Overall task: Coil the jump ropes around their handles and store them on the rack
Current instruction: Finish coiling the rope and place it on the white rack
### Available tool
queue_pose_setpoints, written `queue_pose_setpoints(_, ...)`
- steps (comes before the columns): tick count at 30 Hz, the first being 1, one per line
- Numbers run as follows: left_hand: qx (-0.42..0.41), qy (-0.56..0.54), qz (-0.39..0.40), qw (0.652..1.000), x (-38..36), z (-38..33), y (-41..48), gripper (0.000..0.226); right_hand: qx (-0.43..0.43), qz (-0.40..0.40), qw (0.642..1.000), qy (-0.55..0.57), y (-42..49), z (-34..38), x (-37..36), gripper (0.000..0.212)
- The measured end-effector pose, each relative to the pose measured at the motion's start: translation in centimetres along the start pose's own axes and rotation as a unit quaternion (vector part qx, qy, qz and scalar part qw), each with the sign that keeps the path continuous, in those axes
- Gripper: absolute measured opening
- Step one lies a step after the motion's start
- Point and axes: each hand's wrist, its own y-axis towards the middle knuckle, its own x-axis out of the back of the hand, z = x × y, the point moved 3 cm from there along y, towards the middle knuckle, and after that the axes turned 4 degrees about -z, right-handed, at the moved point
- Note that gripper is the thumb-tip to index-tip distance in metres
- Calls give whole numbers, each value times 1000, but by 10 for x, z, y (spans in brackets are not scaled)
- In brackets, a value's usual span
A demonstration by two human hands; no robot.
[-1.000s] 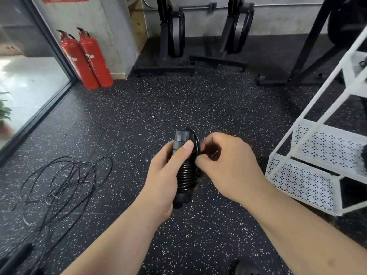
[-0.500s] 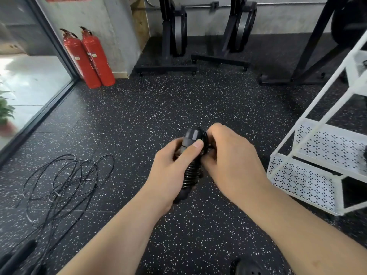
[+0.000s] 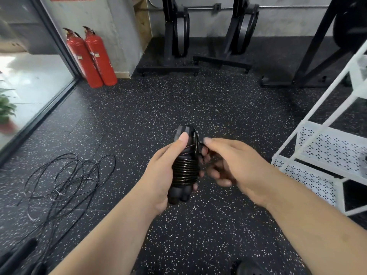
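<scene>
Left hand (image 3: 160,175) grips the coiled jump rope (image 3: 185,167) mid-scene above the speckled floor (image 3: 139,116), fingers wrapped round its handles; right hand (image 3: 238,165) pinches its last loop. A loose jump rope (image 3: 65,181) lies tangled near left, the white rack (image 3: 317,155) stands right, fire extinguishers (image 3: 91,56) far left, open floor between

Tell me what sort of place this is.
Most likely a gym: a speckled rubber floor, black exercise machines along the wall, loose jump ropes lying on the floor, and a coiled jump rope in the left hand.
</scene>
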Motion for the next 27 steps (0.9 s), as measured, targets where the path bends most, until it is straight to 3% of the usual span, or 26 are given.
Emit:
queue_pose_setpoints(6, -18, 62, -176, 982, 17, 6, 11, 47, 21, -70, 982, -174, -13, -6, -34, 32)
queue_pose_setpoints(12, -60, 205, -219, 952, 13, 18, 16, 47, 52, -110, 964, -237, -16, -16, -42, 32)
queue_pose_setpoints(14, -47, 185, -195, 962, 9, 19, 15, 44, 32, -117, 971, -204, -11, -16, -31, 35)
queue_pose_setpoints(17, -23, 90, -128, 987, -1, 16, 10, 44, -49, -103, 993, 11, 0, -21, -16, 34)
queue_pose_setpoints(19, -17, 61, -81, 995, -6, 16, 7, 46, -85, -96, 981, 148, 4, -22, -11, 27)
queue_pose_setpoints(21, -15, 52, -41, 998, -11, 17, 5, 46, -106, -104, 966, 211, 6, -24, -9, 28)
queue_pose_setpoints(24, -9, 50, -44, 998, -15, 20, 5, 46, -100, -109, 974, 174, 6, -25, -6, 35)
queue_pose_setpoints(27, -12, 66, -96, 993, -16, 17, 6, 57, -69, -116, 988, 80, -2, -18, -11, 43)
